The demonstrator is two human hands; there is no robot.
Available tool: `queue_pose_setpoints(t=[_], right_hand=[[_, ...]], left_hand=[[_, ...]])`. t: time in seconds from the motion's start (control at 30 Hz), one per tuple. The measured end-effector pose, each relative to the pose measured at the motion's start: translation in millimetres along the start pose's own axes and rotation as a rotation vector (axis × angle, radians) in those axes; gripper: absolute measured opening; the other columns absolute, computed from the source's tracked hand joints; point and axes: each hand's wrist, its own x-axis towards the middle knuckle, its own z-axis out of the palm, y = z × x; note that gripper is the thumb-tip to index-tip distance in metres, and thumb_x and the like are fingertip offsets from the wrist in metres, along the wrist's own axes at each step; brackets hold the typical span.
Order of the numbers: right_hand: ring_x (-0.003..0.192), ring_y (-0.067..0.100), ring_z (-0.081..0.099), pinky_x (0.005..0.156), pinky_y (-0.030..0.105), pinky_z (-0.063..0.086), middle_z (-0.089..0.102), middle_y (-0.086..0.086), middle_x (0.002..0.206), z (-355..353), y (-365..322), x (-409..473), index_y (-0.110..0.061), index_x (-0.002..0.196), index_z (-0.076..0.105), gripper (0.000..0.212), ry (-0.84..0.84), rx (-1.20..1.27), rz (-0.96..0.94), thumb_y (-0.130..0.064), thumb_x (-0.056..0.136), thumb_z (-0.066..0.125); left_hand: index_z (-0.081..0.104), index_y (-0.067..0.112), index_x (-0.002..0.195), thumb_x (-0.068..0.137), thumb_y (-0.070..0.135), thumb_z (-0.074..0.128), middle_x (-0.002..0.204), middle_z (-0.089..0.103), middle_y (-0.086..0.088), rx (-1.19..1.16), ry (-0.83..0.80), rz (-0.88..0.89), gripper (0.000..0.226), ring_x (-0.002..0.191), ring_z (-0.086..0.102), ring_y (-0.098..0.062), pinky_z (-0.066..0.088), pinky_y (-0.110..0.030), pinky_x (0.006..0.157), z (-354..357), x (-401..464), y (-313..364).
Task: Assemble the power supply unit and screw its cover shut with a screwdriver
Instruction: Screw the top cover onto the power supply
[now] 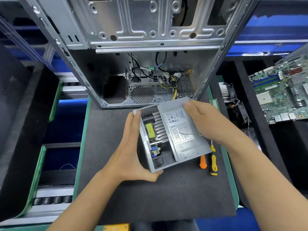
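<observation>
Nearest the camera, two bare forearms reach out over the dark mat of the worktop (pixel 166 197). The left hand (pixel 133 155) cups the power supply unit (pixel 150 137) from its left side — thumb under the near corner, fingertips up at the far corner — so its grip is wrapped round the open box, probably to steady it and keep it tilted. The right hand (pixel 202 121) grasps the cover (pixel 181 130) along its right edge, thumb pressed near the label, and holds the sheet at a slant over the right half of the box. The left half is uncovered, so heat-sink fins, a yellow transformer and a black capacitor show; this looks like the cover being lined up to close over the box.

Just beside the unit on the right lie two screwdrivers, one with an orange handle (pixel 203 162) and one with a yellow handle (pixel 213 162), likely left within easy reach for the screws — not yet in use.

Beyond the hands stands an open computer case (pixel 150 39) with loose cables inside. Further right, a motherboard (pixel 281 92) rests in a dark tray.
</observation>
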Motion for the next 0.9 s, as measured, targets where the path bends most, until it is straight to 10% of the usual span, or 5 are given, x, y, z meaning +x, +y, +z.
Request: queue_pose_setpoints(t=[0.37,0.5,0.63,0.9], right_hand=[[0.074,0.021,0.045,0.061,0.035,0.033,0.049,-0.001,0.066,19.1,-10.1,-4.0,-0.018,0.068,0.041,0.045,0.132,-0.077,-0.054,-0.042,0.105,0.032],[0.063,0.008,0.038,0.055,0.031,0.027,0.044,-0.007,0.056,29.8,-12.5,-7.3,-0.022,0.065,0.036,0.045,0.176,-0.051,-0.041,-0.045,0.104,0.035],[0.085,-0.003,0.06,0.078,0.025,0.045,0.064,-0.033,0.084,25.6,-7.8,-8.5,-0.04,0.102,0.062,0.029,-0.008,0.191,0.041,-0.062,0.096,0.043],[0.125,0.005,0.056,0.112,0.043,0.04,0.059,-0.024,0.133,21.8,7.9,-16.8,-0.055,0.148,0.027,0.07,-0.305,0.566,0.044,-0.052,0.088,0.062]], left_hand=[[-0.009,0.018,0.158,0.044,0.043,0.093,0.164,0.007,-0.01,-0.065,-0.018,-0.004,0.155,0.154,0.012,-0.029,0.029,-0.055,0.119,6.4,2.0,8.1],[-0.003,0.046,0.153,0.045,0.04,0.092,0.155,0.022,0.003,-0.132,-0.015,0.062,0.144,0.147,0.029,-0.024,0.033,-0.023,0.114,9.4,5.9,17.4],[-0.008,0.049,0.152,0.044,0.042,0.092,0.157,0.022,0.002,-0.149,0.002,0.068,0.147,0.147,0.03,-0.024,0.033,-0.022,0.113,12.2,5.8,16.1],[-0.004,0.053,0.151,0.046,0.043,0.091,0.152,0.024,0.008,-0.174,0.041,0.096,0.141,0.142,0.035,-0.021,0.032,-0.01,0.107,15.4,6.0,20.1]])
